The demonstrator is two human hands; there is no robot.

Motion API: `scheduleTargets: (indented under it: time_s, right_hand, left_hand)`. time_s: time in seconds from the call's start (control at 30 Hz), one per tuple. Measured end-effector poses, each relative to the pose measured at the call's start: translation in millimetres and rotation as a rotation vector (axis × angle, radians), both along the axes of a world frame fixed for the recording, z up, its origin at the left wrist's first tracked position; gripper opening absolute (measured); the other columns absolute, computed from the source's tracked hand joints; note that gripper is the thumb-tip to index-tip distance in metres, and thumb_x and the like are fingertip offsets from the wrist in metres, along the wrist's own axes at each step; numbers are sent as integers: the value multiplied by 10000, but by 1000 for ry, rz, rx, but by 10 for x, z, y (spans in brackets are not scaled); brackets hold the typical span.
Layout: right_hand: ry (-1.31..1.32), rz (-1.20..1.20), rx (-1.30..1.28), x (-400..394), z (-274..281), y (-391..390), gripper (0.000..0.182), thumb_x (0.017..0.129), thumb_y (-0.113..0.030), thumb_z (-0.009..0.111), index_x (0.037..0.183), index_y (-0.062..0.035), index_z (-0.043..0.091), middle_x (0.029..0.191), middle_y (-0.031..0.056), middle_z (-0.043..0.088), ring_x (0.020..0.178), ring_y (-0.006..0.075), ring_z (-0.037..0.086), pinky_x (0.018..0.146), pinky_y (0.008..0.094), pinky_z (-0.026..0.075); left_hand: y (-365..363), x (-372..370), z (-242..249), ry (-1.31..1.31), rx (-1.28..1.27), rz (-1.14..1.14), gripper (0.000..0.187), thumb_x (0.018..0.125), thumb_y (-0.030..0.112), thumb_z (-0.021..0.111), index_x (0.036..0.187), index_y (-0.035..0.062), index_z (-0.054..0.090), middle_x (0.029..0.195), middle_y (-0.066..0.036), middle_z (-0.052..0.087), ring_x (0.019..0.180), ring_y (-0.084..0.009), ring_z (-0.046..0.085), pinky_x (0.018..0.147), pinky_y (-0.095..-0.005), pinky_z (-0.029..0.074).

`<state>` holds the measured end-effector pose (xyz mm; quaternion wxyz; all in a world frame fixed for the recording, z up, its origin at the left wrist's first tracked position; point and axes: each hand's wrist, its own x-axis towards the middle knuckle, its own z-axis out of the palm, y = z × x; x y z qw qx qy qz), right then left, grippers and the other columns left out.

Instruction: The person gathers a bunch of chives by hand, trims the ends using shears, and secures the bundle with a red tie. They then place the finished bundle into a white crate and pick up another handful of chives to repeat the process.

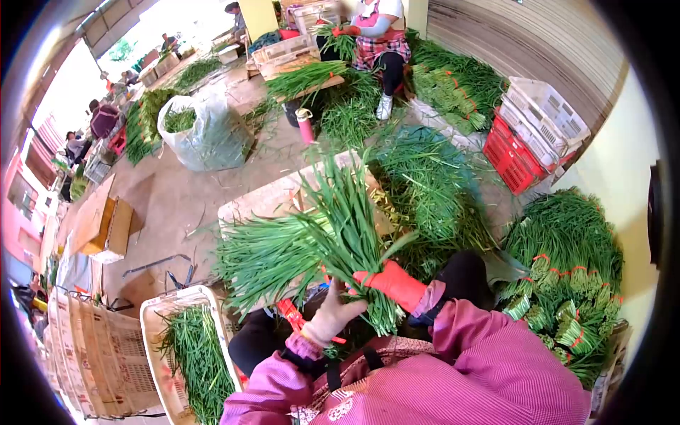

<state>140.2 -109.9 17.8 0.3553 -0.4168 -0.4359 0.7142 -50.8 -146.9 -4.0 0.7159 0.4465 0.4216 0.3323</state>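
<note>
My right hand (389,287), in a red glove, is wrapped round a bunch of garlic chives (347,219). The leaves fan upward and the pale stem ends point down toward my lap. Against the left side of this bunch is my left hand (334,312), in a pale glove, thumb spread away from the fingers. Beside its wrist hang red ties (292,315). Beyond the hands, a loose heap of chives (265,251) lies across a low board (248,205), overlapped by the held bunch.
A white crate (152,312) of chives stands at left, near stacked crates (106,354). Tied bundles (567,283) are piled at right, by red and white baskets (506,152). Ahead are a pink bottle (305,127), a large plastic bag (205,142) and a seated person (375,42) holding greens.
</note>
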Motion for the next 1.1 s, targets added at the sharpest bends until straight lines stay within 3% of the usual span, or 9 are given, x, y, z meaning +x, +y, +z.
scheduleTargets:
  time_s: [0.1, 0.2, 0.4, 0.47, 0.67, 0.73, 0.87, 0.93, 1.1]
  right_hand:
    - [1211, 77, -110, -147, -916, 351, 374, 972, -183, 465, 1311, -32, 514, 1305, 142, 575, 1207, 275, 538, 968, 443, 477]
    - [-240, -115, 584, 22, 100, 364, 432, 878, -79, 600, 1302, -58, 521, 1241, 103, 633, 1096, 206, 616, 965, 340, 479]
    - [-80, -87, 585, 186, 174, 868, 462, 802, -99, 684, 1239, -21, 557, 1149, 111, 653, 1042, 180, 611, 892, 347, 495]
    - [-709, -57, 725, 273, -337, 1085, 564, 782, -136, 722, 1293, -17, 514, 1189, 137, 633, 1061, 195, 600, 874, 361, 503]
    - [-301, 80, 409, 301, 457, 907, 756, 763, -201, 807, 1378, 19, 427, 1276, 83, 580, 1161, 173, 528, 1010, 314, 397]
    - [25, -20, 330, 181, 633, 891, 720, 768, -192, 802, 1368, 4, 455, 1257, 80, 591, 1163, 144, 518, 1006, 310, 398]
    - [-413, -347, 538, -135, 255, 1212, 493, 739, -104, 770, 1199, -71, 598, 982, 33, 691, 859, 145, 626, 787, 304, 509]
    - [-193, -463, 419, -143, 205, 1253, 369, 756, -119, 735, 1114, -71, 657, 930, 34, 715, 823, 137, 644, 751, 294, 516]
    - [-266, -532, 535, 61, -165, 1347, 296, 831, -130, 697, 1113, -46, 670, 977, 52, 723, 887, 147, 665, 789, 289, 527]
  left_hand:
    - [487, 261, 66, 252, 513, -72, 579, 796, 46, 745, 1290, 28, 441, 1186, -44, 592, 1055, -139, 557, 916, -298, 476]
    - [734, 623, 704, -54, 180, 255, 475, 757, 19, 759, 1188, 26, 562, 1059, -27, 628, 927, -131, 584, 822, -287, 502]
    - [1206, 575, 712, 136, 311, 142, 405, 760, 92, 788, 1120, 1, 625, 1018, -52, 684, 877, -138, 625, 779, -306, 521]
    - [1378, 556, 100, 21, 260, 152, 508, 768, 234, 793, 1185, 20, 598, 1072, -59, 679, 900, -169, 631, 799, -335, 514]
    - [1630, 422, 9, 1212, 740, -549, 417, 994, 299, 389, 1354, 132, 516, 1222, -93, 629, 1170, -253, 560, 999, -445, 425]
    - [1885, 436, -940, 61, 415, 11, 419, 995, 283, 373, 1353, 114, 511, 1256, -108, 605, 1142, -264, 572, 981, -422, 443]
    - [1765, 786, -528, 263, 428, 94, 513, 925, 339, 484, 1317, 8, 510, 1283, -210, 549, 1237, -358, 480, 1104, -423, 329]
    - [1387, 732, 50, 1077, 891, 195, 761, 714, 342, 734, 1357, 43, 457, 1403, -180, 429, 1334, -385, 331, 1137, -509, 220]
    - [553, 543, 558, 1014, 981, 385, 549, 779, 205, 719, 1275, 53, 541, 1163, -148, 595, 1119, -338, 542, 979, -444, 420]
